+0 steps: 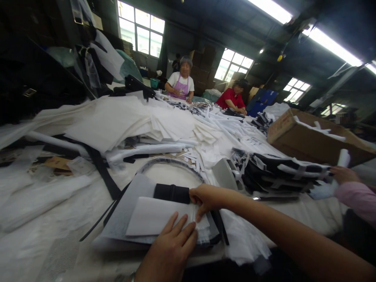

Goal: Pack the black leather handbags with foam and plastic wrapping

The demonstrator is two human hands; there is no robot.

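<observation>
At the near edge of the cluttered surface [202,257], seen in the head view, a person bends both bare hands over a flat layered bundle. A grey sheet [117,231] lies over a dark flat piece, and a wrapped loop [173,161] arches out from the far side. On top sits a white packet [149,215] with clear plastic [203,234] at its right end, just in front of a short black piece [166,192] with a ridge across it.

The left hand [173,248] rests with its fingers spread over the packet's near right part, gripping nothing — likely there to keep slippery layers from sliding. The right hand [207,197] has its fingers curled where the black piece and the plastic meet; whether they pinch either one, I cannot tell. Working at that end probably leaves the rest lying flat.

White sheets [105,117] are piled beyond, apparently within easy reach, and loose plastic bags [246,235] hang by the near edge. To the right, a co-worker's pink sleeve [357,199] reaches in beside stacked black goods [279,172], with a cardboard box [317,137] behind them.
</observation>
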